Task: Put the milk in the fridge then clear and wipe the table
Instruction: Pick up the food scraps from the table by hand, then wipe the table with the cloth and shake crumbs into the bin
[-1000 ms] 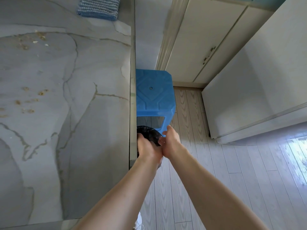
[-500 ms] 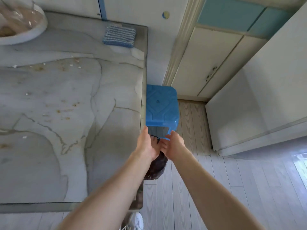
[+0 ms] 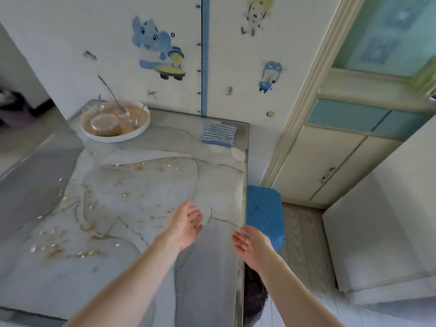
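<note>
The marble table fills the left and middle of the head view, strewn with crumbs and brownish stains. My left hand hovers over its right part, fingers relaxed and holding nothing. My right hand is open over the table's right edge, also holding nothing. A white plate with a glass bowl, spoons and food residue sits at the far left of the table. A blue-and-white striped cloth lies at the far right corner. A dark bag hangs below the table's right edge, under my right forearm.
A blue plastic stool stands on the wooden floor right of the table. The white fridge is at the right. Cream cabinet doors stand behind the stool. The wall behind the table carries cartoon stickers.
Both hands have let go of the dark bag at the table's edge and risen, open, above the table. The view has tilted up, showing the plate and the wall.
</note>
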`<state>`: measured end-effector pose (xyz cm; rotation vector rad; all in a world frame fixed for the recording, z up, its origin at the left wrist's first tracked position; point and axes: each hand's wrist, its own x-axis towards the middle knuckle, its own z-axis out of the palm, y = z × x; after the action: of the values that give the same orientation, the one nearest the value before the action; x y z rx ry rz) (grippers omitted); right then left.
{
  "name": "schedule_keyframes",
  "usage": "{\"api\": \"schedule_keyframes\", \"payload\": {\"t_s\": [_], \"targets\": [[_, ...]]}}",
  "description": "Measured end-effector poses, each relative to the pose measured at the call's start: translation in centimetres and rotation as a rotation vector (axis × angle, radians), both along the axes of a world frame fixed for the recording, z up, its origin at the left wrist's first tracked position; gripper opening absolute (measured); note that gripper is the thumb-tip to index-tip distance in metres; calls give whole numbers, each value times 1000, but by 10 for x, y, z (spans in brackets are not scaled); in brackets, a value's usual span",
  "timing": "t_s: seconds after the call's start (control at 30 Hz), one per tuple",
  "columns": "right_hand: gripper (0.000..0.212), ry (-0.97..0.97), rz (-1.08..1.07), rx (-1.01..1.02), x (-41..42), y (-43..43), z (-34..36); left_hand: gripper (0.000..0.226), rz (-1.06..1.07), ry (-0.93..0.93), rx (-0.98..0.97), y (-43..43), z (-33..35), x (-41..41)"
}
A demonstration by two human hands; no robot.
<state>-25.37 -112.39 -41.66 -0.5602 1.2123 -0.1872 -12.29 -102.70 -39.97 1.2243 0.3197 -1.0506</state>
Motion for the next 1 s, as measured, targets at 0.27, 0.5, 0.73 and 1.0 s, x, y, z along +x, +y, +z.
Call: {"api": "schedule_keyframes", "payload": {"t_s": [0.27,0.5,0.73,1.0], "targets": [[12,3,92,-147,93,0,24,47,-42,-90,-13,17,30,100],[16,55,229,-467,187,-5,20,34,-215,-262,45,-4,30,194],[20,152,290,-694,246,-52,0,17,-493,-702,236,-59,9,243],[20,237,320,-913,285,-125,-32,45,-765,-1056,352,-135,-20,278]]}}
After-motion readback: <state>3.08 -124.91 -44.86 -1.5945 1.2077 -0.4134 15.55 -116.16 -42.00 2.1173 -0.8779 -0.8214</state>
